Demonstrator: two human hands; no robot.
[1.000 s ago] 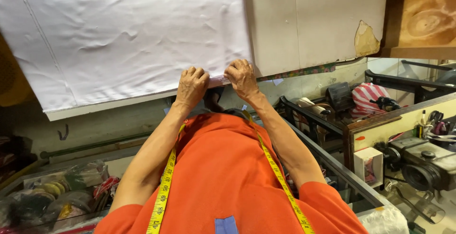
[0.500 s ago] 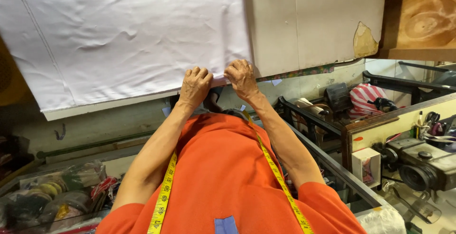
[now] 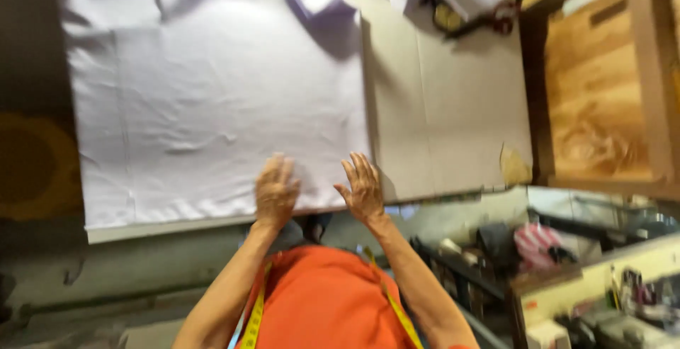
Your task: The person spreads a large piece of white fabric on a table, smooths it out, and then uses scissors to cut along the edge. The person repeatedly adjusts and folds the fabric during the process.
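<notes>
Head view showed a yellow tape measure (image 3: 253,318) draped over an orange shirt (image 3: 322,299). Beyond it, the left hand (image 3: 275,191) and right hand (image 3: 364,187) lay with fingers spread and flat on the white cloth (image 3: 212,94), at its near edge on the table (image 3: 446,108). Thin and limp, it looked light, easily creased, best pinched along that edge.

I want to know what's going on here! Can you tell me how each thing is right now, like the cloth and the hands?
White cloth: spread flat on the table, a little wrinkled.
Left hand: open, flat on the cloth's near edge.
Right hand: open, fingers spread, at the cloth's near corner.
Table: bare on its right part, edge chipped.
Tape measure: draped around the person's neck, hanging down the orange shirt.
</notes>
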